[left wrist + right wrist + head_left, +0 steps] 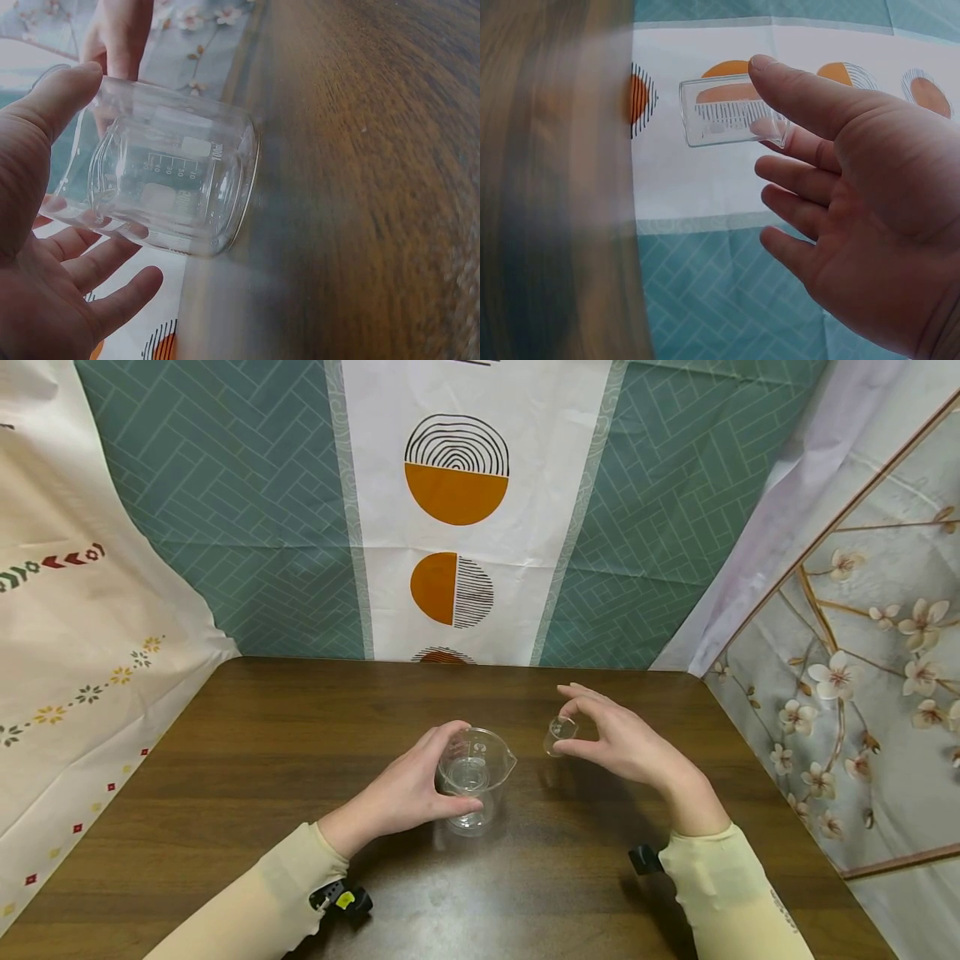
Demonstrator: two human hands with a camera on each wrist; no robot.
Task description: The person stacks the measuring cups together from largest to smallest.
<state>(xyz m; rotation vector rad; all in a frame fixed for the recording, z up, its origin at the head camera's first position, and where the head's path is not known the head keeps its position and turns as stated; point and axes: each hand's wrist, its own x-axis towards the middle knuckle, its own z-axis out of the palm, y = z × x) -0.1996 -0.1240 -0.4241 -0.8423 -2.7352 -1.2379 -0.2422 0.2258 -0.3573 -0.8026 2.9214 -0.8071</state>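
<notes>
My left hand (405, 789) grips a large clear glass beaker (497, 781) by its upper wall, thumb on the near side and fingers on the far side. Inside it sits a smaller beaker (169, 176) with white graduation marks, seen through the glass in the left wrist view. The large beaker's base is right at the tabletop. To the right, my right hand (630, 739) pinches a tiny clear beaker (724, 112) near its rim between thumb and index finger. In the right wrist view, this tiny beaker is upright above the table, and the other fingers are spread.
The dark brown wooden table (247, 735) runs back to a teal and white patterned cloth (262, 527). A cream cloth (82, 677) hangs on the left, and a flowered panel (847, 710) borders the right side.
</notes>
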